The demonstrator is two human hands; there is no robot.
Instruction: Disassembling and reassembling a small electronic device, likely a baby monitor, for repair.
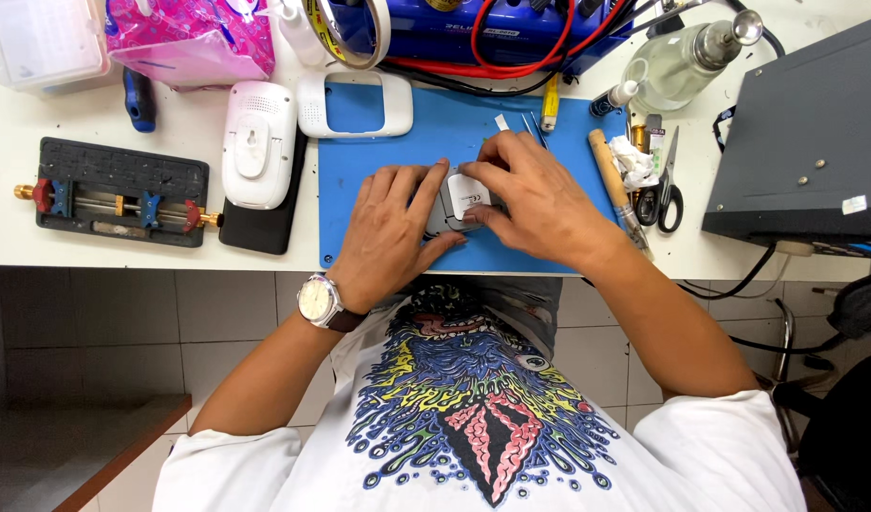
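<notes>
mat (397,142): blue | device (462,201): grey-white | bag (193,38): pink patterned

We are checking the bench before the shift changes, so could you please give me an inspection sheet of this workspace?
Surface: white table with blue mat.
Job's things: small grey and white device on the mat.
Clutter: white casing, white frame, black holder jig, scissors, glass bottle.
Hands: left hand and right hand both grip the device.
Cables: red and black leads at the blue unit.
Surroundings: tiled floor; dark box at right.
</notes>
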